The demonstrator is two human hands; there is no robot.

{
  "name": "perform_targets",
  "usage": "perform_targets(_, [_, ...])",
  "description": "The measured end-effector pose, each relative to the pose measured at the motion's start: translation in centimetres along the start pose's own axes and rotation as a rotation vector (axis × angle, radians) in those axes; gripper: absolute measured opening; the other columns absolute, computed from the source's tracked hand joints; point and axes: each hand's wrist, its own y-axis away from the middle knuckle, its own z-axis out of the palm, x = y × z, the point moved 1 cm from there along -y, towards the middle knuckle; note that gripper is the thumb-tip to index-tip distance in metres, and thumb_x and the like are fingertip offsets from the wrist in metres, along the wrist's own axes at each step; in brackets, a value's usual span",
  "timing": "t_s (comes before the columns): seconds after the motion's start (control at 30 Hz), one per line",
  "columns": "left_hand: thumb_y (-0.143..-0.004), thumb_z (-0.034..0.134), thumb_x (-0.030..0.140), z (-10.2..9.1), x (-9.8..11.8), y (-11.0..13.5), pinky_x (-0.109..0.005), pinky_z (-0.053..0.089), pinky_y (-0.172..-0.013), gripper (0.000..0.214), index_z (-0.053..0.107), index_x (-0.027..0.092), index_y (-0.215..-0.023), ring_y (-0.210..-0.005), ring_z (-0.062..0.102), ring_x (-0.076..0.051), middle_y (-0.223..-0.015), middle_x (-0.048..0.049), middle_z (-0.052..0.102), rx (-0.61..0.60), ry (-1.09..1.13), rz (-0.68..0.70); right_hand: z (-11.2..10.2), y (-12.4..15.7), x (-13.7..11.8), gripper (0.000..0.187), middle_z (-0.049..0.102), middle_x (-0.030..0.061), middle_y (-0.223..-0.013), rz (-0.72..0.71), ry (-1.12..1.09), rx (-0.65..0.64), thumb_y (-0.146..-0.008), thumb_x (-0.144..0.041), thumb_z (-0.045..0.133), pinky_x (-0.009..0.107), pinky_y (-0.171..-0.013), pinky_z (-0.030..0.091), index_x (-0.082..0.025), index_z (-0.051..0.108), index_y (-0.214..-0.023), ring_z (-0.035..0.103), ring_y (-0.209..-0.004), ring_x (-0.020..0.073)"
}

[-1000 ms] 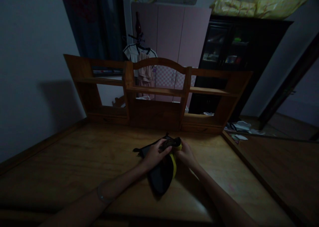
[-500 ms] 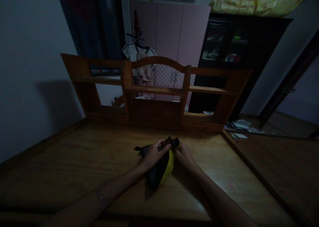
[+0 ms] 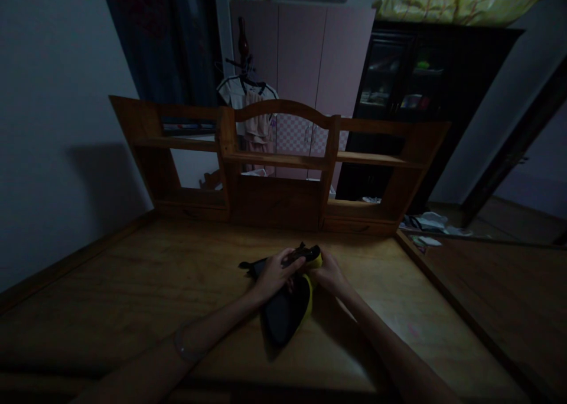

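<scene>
A black and yellow soft bag point(image 3: 283, 318), probably a pouch, rests on the wooden tabletop point(image 3: 146, 286) in front of me. My left hand point(image 3: 275, 276) is closed on the bag's upper edge, with the thumb pointing to the right over dark material. At the upper right end, my right hand point(image 3: 330, 272) has its fingers curled round the yellow side. The bag's dark grey flat face shows below the hands, and a dark strap-like tip sticks out to the left. Something small and reddish shows in the fold between the hands, too dim to make out.
A wooden shelf unit point(image 3: 279, 162) stands along the table's far edge. Behind it are a pink wardrobe point(image 3: 301, 55), hanging clothes point(image 3: 250, 106) and a black cabinet point(image 3: 447, 79). A raised wooden ledge point(image 3: 443, 292) bounds the table on the right, a wall point(image 3: 66, 120) on the left.
The bag's lower part has turned so more of its dark flat face shows and less yellow. A gap has opened at its upper right, and my right hand has shifted slightly right.
</scene>
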Motion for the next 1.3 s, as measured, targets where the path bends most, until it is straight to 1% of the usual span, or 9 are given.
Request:
perform_targets(0.17, [-0.084, 0.057, 0.054, -0.5, 0.6, -0.3, -0.023, 0.047, -0.074, 0.041, 0.066, 0.016, -0.098, -0.086, 0.063, -0.019, -0.093, -0.0034, 0.068, 0.047, -0.086, 0.123, 0.0, 0.5, -0.4, 0.017, 0.069, 0.0056, -0.081, -0.027, 0.133, 0.094, -0.076, -0.028, 0.062, 0.027, -0.062, 0.047, -0.015, 0.064, -0.086, 0.064, -0.073, 0.0214])
perform_targets(0.37, [-0.085, 0.055, 0.053, -0.3, 0.7, -0.4, -0.024, 0.046, -0.075, 0.041, 0.065, 0.017, -0.101, -0.089, 0.063, -0.020, -0.096, -0.0042, 0.068, 0.018, -0.025, 0.087, -0.3, 0.6, -0.1, 0.013, 0.069, 0.0042, -0.077, -0.111, 0.232, 0.098, -0.076, -0.014, 0.052, 0.025, -0.060, 0.043, -0.016, 0.064, -0.081, 0.063, -0.070, 0.0202])
perform_targets(0.5, [-0.083, 0.057, 0.054, -0.3, 0.5, -0.4, -0.022, 0.046, -0.070, 0.043, 0.066, 0.016, -0.098, -0.084, 0.063, -0.019, -0.093, -0.0052, 0.069, 0.048, 0.001, 0.044, -0.2, 0.6, 0.1, 0.018, 0.069, 0.0049, -0.082, -0.135, 0.261, 0.065, -0.077, -0.012, 0.048, 0.026, -0.064, 0.044, -0.017, 0.062, -0.088, 0.063, -0.074, 0.0208])
perform_targets(0.63, [-0.080, 0.058, 0.057, -0.4, 0.4, -0.5, -0.019, 0.041, -0.052, 0.046, 0.066, 0.014, -0.094, -0.059, 0.058, -0.013, -0.077, -0.0024, 0.067, 0.062, 0.017, -0.007, -0.1, 0.7, 0.2, 0.019, 0.068, 0.0054, -0.087, -0.143, 0.220, 0.010, -0.081, -0.015, 0.047, 0.027, -0.068, 0.046, -0.017, 0.061, -0.094, 0.063, -0.078, 0.0207])
perform_targets(0.8, [-0.078, 0.059, 0.059, -0.2, 0.2, -0.5, -0.018, 0.037, -0.041, 0.048, 0.065, 0.014, -0.095, -0.046, 0.053, -0.010, -0.073, -0.0017, 0.065, 0.068, 0.044, -0.065, 0.0, 0.5, 0.6, 0.027, 0.068, 0.0057, -0.095, -0.150, 0.163, -0.005, -0.076, -0.010, 0.050, 0.030, -0.077, 0.047, -0.017, 0.061, -0.100, 0.062, -0.085, 0.0212])
perform_targets(0.9, [-0.078, 0.058, 0.061, -0.1, 0.1, -0.5, -0.018, 0.037, -0.037, 0.050, 0.064, 0.015, -0.097, -0.041, 0.052, -0.010, -0.070, -0.0007, 0.063, 0.043, 0.058, -0.097, 0.0, 0.4, 0.7, 0.028, 0.068, 0.0052, -0.095, -0.133, 0.136, -0.011, -0.075, -0.010, 0.050, 0.030, -0.077, 0.047, -0.017, 0.061, -0.099, 0.062, -0.085, 0.0212])
perform_targets(1.0, [-0.079, 0.058, 0.060, -0.1, -0.1, -0.6, -0.019, 0.038, -0.037, 0.050, 0.065, 0.014, -0.099, -0.041, 0.052, -0.010, -0.069, -0.0005, 0.063, 0.039, 0.085, -0.110, 0.1, 0.3, 0.6, 0.025, 0.068, 0.0042, -0.089, -0.076, 0.102, -0.003, -0.073, -0.012, 0.053, 0.028, -0.070, 0.048, -0.016, 0.062, -0.096, 0.062, -0.079, 0.0204])
perform_targets(1.13, [-0.079, 0.060, 0.058, -0.1, -0.4, -0.8, -0.018, 0.044, -0.046, 0.048, 0.065, 0.013, -0.095, -0.053, 0.059, -0.012, -0.076, -0.0034, 0.068, 0.098, 0.166, -0.096, 0.3, 0.2, 0.5, 0.023, 0.068, 0.0035, -0.086, 0.010, 0.025, 0.036, -0.071, -0.017, 0.057, 0.026, -0.066, 0.047, -0.016, 0.064, -0.093, 0.062, -0.077, 0.0203])
perform_targets(1.3, [-0.076, 0.064, 0.058, -0.1, -0.2, -0.7, -0.019, 0.045, -0.040, 0.051, 0.060, 0.013, -0.099, -0.042, 0.057, -0.011, -0.067, -0.0017, 0.065, 0.152, 0.297, -0.203, 0.5, -0.1, 1.3, 0.017, 0.067, 0.0026, -0.077, 0.171, -0.180, -0.019, -0.073, -0.028, 0.057, 0.025, -0.060, 0.046, -0.015, 0.064, -0.082, 0.061, -0.070, 0.0189])
